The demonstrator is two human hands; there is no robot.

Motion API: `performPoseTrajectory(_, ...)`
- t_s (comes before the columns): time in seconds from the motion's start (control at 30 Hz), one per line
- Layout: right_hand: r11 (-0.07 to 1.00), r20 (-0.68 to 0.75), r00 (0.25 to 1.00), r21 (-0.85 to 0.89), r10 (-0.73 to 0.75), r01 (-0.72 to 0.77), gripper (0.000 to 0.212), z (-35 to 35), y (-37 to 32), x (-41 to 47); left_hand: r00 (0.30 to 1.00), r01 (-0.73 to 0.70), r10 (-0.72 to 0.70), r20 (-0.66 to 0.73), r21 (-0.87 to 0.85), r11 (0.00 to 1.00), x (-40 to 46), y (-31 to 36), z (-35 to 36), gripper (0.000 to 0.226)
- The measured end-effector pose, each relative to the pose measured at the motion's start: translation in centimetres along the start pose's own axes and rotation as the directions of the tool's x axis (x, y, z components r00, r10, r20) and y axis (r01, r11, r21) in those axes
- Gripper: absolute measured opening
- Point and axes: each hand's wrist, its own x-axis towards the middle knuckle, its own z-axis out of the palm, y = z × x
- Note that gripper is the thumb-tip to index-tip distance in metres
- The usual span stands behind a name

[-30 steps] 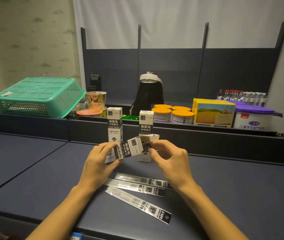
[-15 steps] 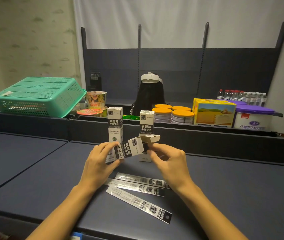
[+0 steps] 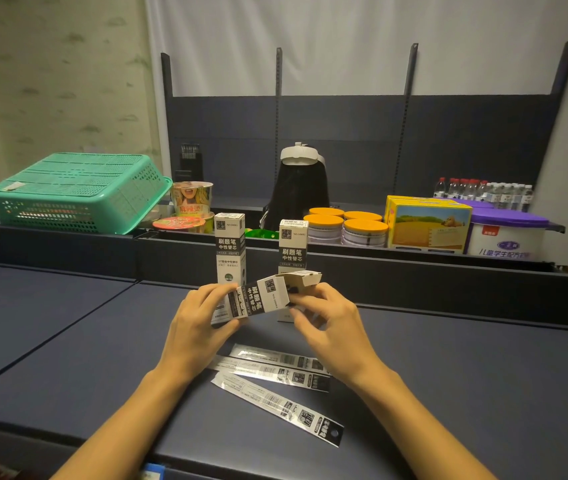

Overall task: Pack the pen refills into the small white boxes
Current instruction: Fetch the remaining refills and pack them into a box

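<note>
A small white box (image 3: 258, 299) with black print lies tilted in the air above the dark table, its top flap (image 3: 305, 280) open to the right. My left hand (image 3: 197, 323) grips its lower end. My right hand (image 3: 327, 320) pinches the box at the open end, fingers curled below the flap. Two more white boxes stand upright behind: one (image 3: 230, 249) to the left, one (image 3: 293, 249) to the right. Three flat packets of pen refills (image 3: 275, 372) lie on the table between my forearms, the nearest packet (image 3: 275, 405) slanting to the right.
Behind the table (image 3: 483, 375) runs a raised ledge with a green basket (image 3: 78, 192) upside down, noodle cups (image 3: 191, 199), orange-lidded tins (image 3: 348, 226), a yellow carton (image 3: 428, 225), a purple-lidded tub (image 3: 507, 233) and water bottles (image 3: 483, 192). A white headset on a black stand (image 3: 298, 181) is behind the boxes.
My right hand's fingers have shifted slightly at the box's open end. The box and my left hand stay almost where they were.
</note>
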Motion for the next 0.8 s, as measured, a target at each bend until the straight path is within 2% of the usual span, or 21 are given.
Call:
performPoseTrajectory(0.2, 0.999, -0.098, 0.995, -0.019, -0.027, 0.025, 0.014, -0.7, -0.1, 0.3, 1.0, 0.016, -0.016, -0.008, -0.008, 1.0, 0.0, 0.1, -0.1, 0.067)
performPoseTrajectory(0.27, 0.999, -0.09, 0.996, -0.04, -0.002, -0.002, 0.009, -1.2, -0.1, 0.4, 1.0, 0.023, -0.023, -0.009, -0.006, 1.0, 0.0, 0.1, -0.2, 0.066)
performPoseTrajectory(0.33, 0.992, 0.003, 0.995, -0.076, 0.104, -0.104, 0.006, -1.7, -0.1, 0.4, 1.0, 0.024, -0.025, -0.01, -0.006, 1.0, -0.1, 0.2, -0.2, 0.066)
performPoseTrajectory(0.4, 0.963, 0.169, 0.958, -0.176, 0.233, -0.203, 0.009, -2.0, 0.2, 0.3, 1.0, 0.025, -0.025, -0.009, -0.008, 1.0, 0.0, 0.2, -0.2, 0.067)
performPoseTrajectory(0.47, 0.921, 0.324, 0.878, -0.289, 0.351, -0.261, 0.013, -2.1, 0.7, 0.1, 1.0, 0.024, -0.024, -0.008, -0.004, 1.0, 0.0, 0.1, -0.1, 0.068)
performPoseTrajectory(0.53, 0.884, 0.41, 0.799, -0.358, 0.439, -0.301, 0.02, -2.0, 1.0, -0.2, 1.0, 0.026, -0.026, -0.007, 0.002, 1.0, -0.1, 0.1, -0.2, 0.068)
performPoseTrajectory(0.67, 0.823, 0.436, 0.73, -0.477, 0.527, -0.309, 0.031, -2.1, 1.3, -0.4, 1.0, 0.03, -0.03, -0.009, 0.007, 1.0, -0.1, 0.2, -0.2, 0.068)
performPoseTrajectory(0.8, 0.784, 0.434, 0.699, -0.543, 0.568, -0.3, 0.024, -2.6, 1.5, -0.6, 0.999, 0.036, -0.036, -0.009, 0.002, 0.999, 0.0, 0.3, -0.2, 0.067)
